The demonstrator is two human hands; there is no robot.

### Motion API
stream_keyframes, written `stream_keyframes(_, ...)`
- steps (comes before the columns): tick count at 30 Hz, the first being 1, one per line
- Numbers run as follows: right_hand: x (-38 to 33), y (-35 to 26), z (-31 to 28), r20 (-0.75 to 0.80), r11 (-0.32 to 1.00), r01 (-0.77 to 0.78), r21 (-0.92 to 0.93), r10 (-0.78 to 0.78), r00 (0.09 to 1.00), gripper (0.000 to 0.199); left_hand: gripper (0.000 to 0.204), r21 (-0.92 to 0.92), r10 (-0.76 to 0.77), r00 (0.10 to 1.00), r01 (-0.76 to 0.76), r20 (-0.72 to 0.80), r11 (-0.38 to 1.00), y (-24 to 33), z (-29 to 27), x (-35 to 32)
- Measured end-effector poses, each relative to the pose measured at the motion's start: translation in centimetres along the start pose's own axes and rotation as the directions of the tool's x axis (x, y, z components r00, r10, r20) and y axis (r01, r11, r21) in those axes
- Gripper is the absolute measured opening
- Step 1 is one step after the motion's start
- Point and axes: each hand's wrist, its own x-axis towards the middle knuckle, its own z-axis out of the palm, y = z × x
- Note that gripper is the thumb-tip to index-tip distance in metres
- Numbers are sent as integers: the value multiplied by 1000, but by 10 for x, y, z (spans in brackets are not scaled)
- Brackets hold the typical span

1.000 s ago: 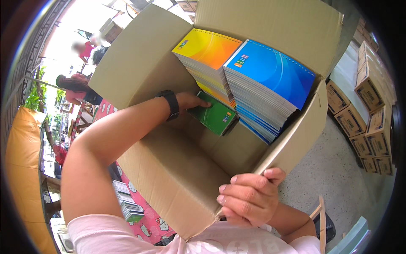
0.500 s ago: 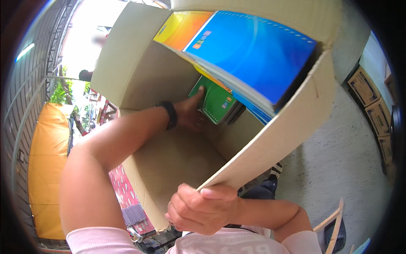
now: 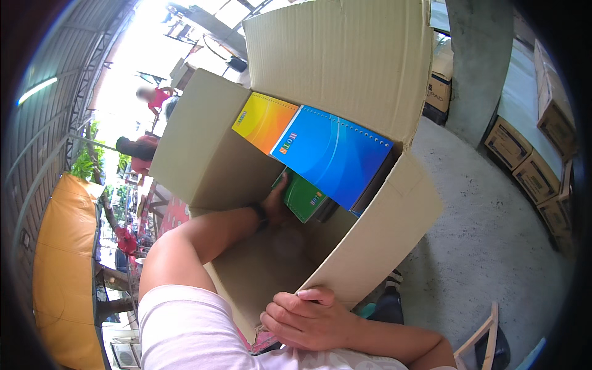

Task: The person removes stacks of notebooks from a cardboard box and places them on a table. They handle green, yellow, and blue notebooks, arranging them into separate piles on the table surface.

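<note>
A large open cardboard box (image 3: pixel 376 246) fills the middle of the view. Inside it stand stacks of spiral notebooks with a blue cover (image 3: pixel 336 154) and an orange-yellow cover (image 3: pixel 264 121) on top. My left hand (image 3: pixel 275 203) reaches deep into the box and grips a green notebook (image 3: pixel 305 198) lying under the blue stack. My right hand (image 3: pixel 305 317) clutches the near wall of the box at its lower corner. A dark watch sits on my left wrist.
Stacked brown cartons (image 3: pixel 530 166) line the right side beside a grey concrete pillar (image 3: pixel 478 68). The floor is bare concrete. At the left are an orange canopy (image 3: pixel 65 246) and people in the distance (image 3: pixel 154 98). A wooden frame (image 3: pixel 481 336) stands at the lower right.
The view has tilted, so the box now stands further off and more upright. My left hand stays on the green notebook; my right hand has slid lower along the box wall.
</note>
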Motion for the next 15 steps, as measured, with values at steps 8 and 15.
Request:
stream_keyframes(8, 0, 5, -1, 7, 999, 37, 33, -37, 999, 23, 76, 56, -83, 972, 98, -219, 994, 7, 14, -11)
stream_keyframes(15, -2, 6, 0, 26, 998, 69, 10, -69, 997, 22, 60, 54, -9, 918, 33, -398, 998, 20, 33, -17)
